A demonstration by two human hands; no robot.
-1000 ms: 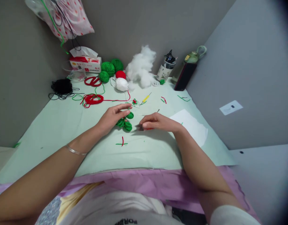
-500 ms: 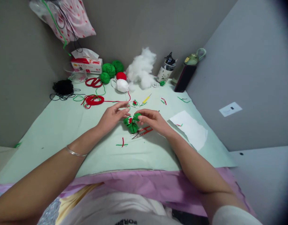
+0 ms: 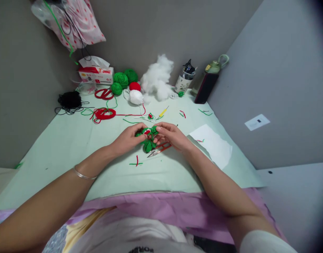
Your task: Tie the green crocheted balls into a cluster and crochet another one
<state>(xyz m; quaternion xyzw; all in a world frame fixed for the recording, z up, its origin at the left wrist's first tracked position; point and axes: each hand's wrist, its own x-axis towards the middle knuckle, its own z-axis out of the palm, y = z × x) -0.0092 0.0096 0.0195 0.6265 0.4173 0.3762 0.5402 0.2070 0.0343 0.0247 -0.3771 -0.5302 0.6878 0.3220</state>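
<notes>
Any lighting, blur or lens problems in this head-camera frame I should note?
Head view: soft light, no strong glare on the table; head view: dark vignette down the right edge; head view: wide-angle stretch towards the lower corners; head view: the green knitted piece between left hand and right hand shows shape, but its stitches are too small to judge.

Looks like a small yarn-craft corner, judging by the walled-in counter point(image 3: 58, 140), green yarn balls point(image 3: 120, 80) left of the white stuffing point(image 3: 158, 79), a yellow-handled tool point(image 3: 163, 112) in front of it and grey wall point(image 3: 140, 31) behind.
</notes>
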